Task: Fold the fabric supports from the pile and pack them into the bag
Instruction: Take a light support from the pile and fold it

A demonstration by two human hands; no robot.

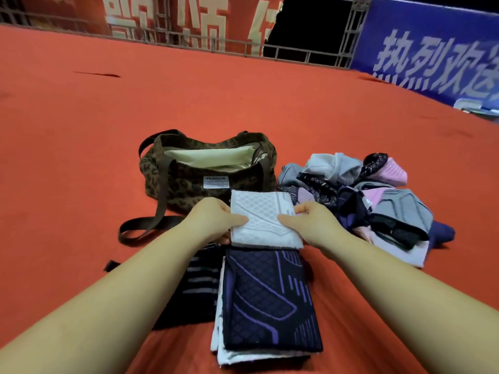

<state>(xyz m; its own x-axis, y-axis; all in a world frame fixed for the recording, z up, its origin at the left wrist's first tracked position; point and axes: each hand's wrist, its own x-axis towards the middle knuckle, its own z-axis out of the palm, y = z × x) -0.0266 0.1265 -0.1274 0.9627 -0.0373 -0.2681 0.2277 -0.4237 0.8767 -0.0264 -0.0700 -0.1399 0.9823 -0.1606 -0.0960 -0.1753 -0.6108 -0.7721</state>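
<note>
Nearest you lay a folded stack [270, 303] topped by a dark purple support. Beyond it, your left hand [213, 220] and right hand [310, 222] pinched a folded white support [263, 220] by its sides. Farther off, the open bag [208, 168] showed only lining; the pile [361, 195] remained unfolded.

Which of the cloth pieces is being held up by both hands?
The white folded support: left hand and right hand pinch its sides. The others lie loose.

One leopard-print bag [189, 182], one white folded support [263, 220], one loose pile of supports [359, 195], one folded stack [267, 306], two banners.
</note>
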